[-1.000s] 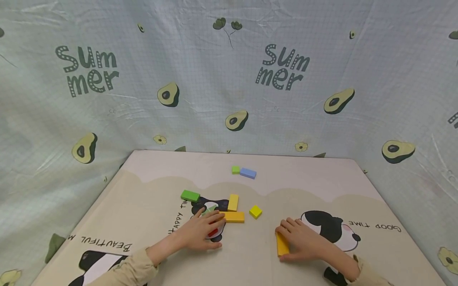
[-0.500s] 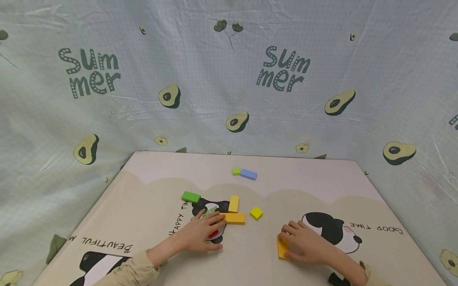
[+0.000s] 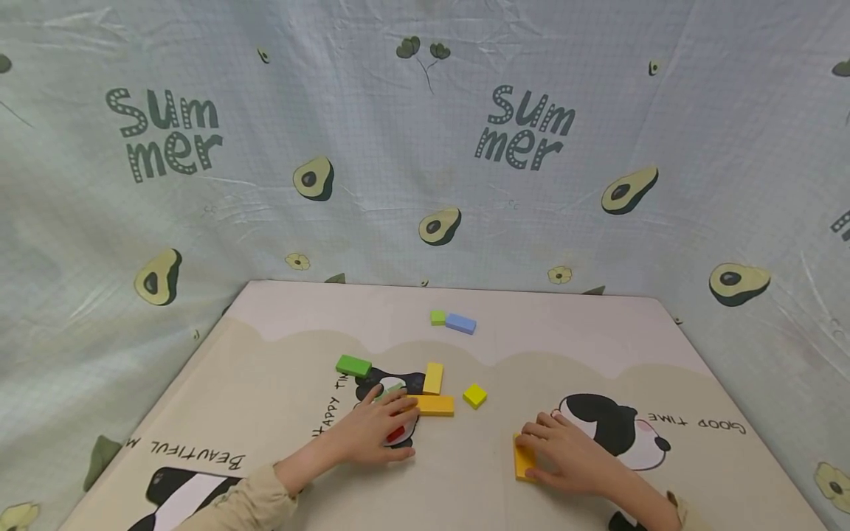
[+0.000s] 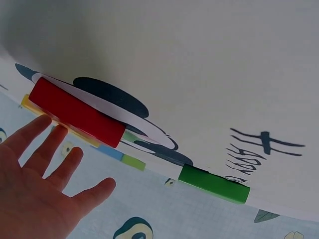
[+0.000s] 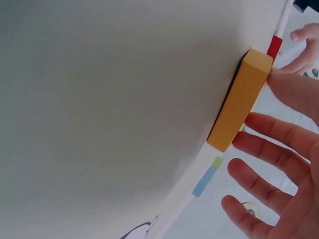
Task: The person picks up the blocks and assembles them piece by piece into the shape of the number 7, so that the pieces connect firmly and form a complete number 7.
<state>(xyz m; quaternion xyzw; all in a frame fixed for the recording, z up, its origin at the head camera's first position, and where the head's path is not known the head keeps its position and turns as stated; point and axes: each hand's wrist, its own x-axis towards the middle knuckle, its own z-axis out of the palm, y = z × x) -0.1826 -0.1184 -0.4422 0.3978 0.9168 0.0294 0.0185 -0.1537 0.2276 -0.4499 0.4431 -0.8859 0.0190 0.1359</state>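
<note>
My left hand (image 3: pixel 375 435) is spread low over the tablecloth, its fingertips near one end of an orange block (image 3: pixel 434 405). Beneath that hand a red block (image 4: pixel 77 112) shows in the left wrist view; from the head it is mostly hidden. A yellow block (image 3: pixel 433 378) stands against the orange one's far side. Further right, my right hand (image 3: pixel 567 453) rests its fingertips on top of another orange block (image 5: pixel 239 102), which lies lengthwise away from me. The thumb is at the near end, with the ring and little fingers held off it.
A yellow cube (image 3: pixel 474 395) lies between the hands. A green block (image 3: pixel 353 366) sits beyond the left hand. Farther back, a light green cube (image 3: pixel 437 318) adjoins a blue block (image 3: pixel 461 324). A patterned curtain (image 3: pixel 372 147) rises behind the table's far edge.
My right hand has shifted slightly right, its fingers drawing back from around the orange block, so more of the block's top shows. The left hand and other blocks stay in place.
</note>
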